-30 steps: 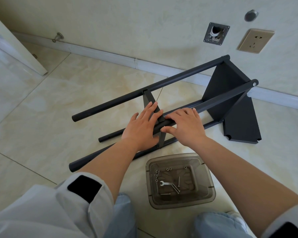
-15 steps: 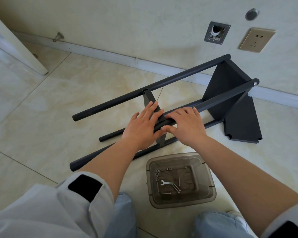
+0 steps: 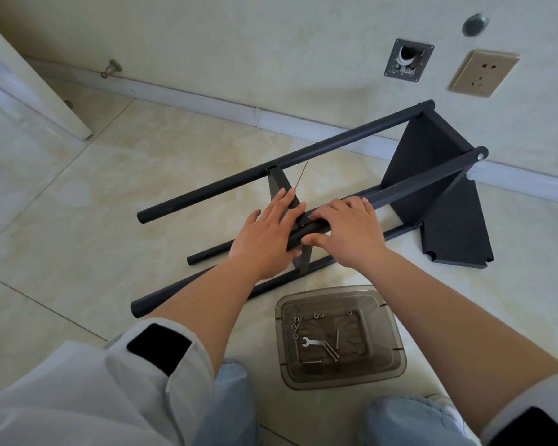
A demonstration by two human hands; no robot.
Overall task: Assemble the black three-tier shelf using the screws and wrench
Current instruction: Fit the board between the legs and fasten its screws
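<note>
The black shelf frame (image 3: 303,156) lies on its side on the tiled floor, its long poles running from lower left to upper right. One black panel (image 3: 426,162) is fixed at the far end. A middle panel (image 3: 279,185) stands edge-on between the poles. My left hand (image 3: 264,236) and my right hand (image 3: 348,233) both grip the upper near pole (image 3: 432,178) where it meets the middle panel. A loose black panel (image 3: 455,233) lies flat at the right. A small wrench (image 3: 313,342) and several screws (image 3: 335,339) lie in a clear tray (image 3: 390,333).
The tray sits on the floor between my knees and the frame. A wall with a skirting board (image 3: 207,103), a power socket (image 3: 482,74) and a pipe outlet (image 3: 408,61) runs behind the frame. A door edge (image 3: 29,82) stands at the left.
Both hands stay on the pole at the middle panel; only slight shifts of fingers and view.
</note>
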